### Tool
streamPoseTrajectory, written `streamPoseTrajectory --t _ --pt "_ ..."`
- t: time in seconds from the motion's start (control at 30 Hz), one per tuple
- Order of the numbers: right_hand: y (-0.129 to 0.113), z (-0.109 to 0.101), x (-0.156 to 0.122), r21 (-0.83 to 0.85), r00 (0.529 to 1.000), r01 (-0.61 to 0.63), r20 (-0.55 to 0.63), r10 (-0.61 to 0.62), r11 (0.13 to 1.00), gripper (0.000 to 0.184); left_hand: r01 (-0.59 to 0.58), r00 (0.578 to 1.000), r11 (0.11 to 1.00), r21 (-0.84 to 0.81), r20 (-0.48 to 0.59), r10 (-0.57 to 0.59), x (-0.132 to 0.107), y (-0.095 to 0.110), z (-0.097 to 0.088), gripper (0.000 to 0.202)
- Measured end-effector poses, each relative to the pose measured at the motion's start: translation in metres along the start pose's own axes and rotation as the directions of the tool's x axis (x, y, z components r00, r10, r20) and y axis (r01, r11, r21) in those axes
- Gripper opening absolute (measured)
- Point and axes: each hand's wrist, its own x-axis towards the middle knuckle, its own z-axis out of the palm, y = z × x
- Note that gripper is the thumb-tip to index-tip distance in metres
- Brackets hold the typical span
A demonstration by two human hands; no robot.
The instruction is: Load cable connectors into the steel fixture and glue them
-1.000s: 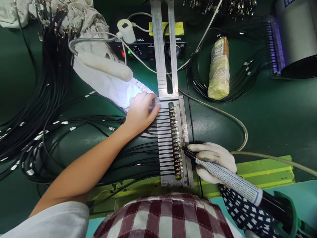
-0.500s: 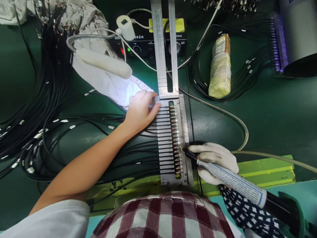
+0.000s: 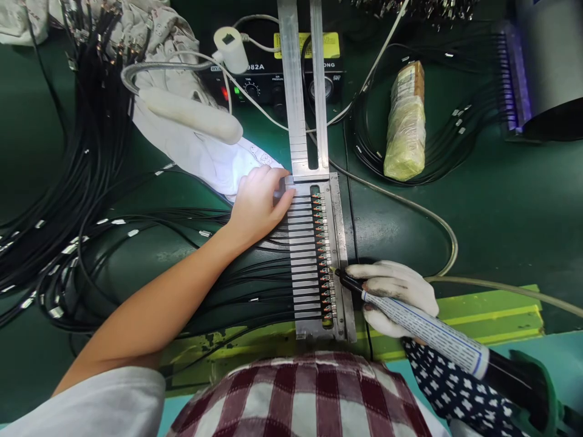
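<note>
1. Thin black cables (image 3: 102, 145) heap across the dark green tabletop (image 3: 514, 224).
2. A smooth white lamp (image 3: 191, 115) lights crumpled pale cloth (image 3: 207, 161).
3. Bare left hand (image 3: 255, 206): thumb and forefinger parted at the slotted metal jig's (image 3: 303, 262) upper-left corner; whether it grips, I cannot tell.
4. Gloved right hand (image 3: 403, 291) closes round a printed tube (image 3: 426, 331), tip at the jig's connectors (image 3: 324, 249).
5. Film-wrapped block (image 3: 405, 130), then grey cylinder (image 3: 553, 60).

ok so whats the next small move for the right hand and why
Probably shift the dispenser slightly along the row of wire ends, to a neighbouring one: the right hand holds it with its tip partway down that row, and the left hand rests at the edge of the metal fixture, likely steadying it.
</note>
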Motion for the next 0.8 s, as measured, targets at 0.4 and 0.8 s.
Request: streamPoseTrajectory --t 0.4,0.8 --pt "-0.004 -0.005 0.002 -0.049 1.0 -0.005 0.002 0.005 0.999 0.012 0.005 1.0 1.0 -0.017 -0.016 -0.006 0.0 0.0 0.002 0.027" --pt "-0.011 -0.001 -0.004 -0.034 0.999 -0.026 0.04 0.028 0.999 0.011 -0.011 1.0 1.0 -0.001 -0.026 0.011 0.0 -0.002 0.003 0.027"
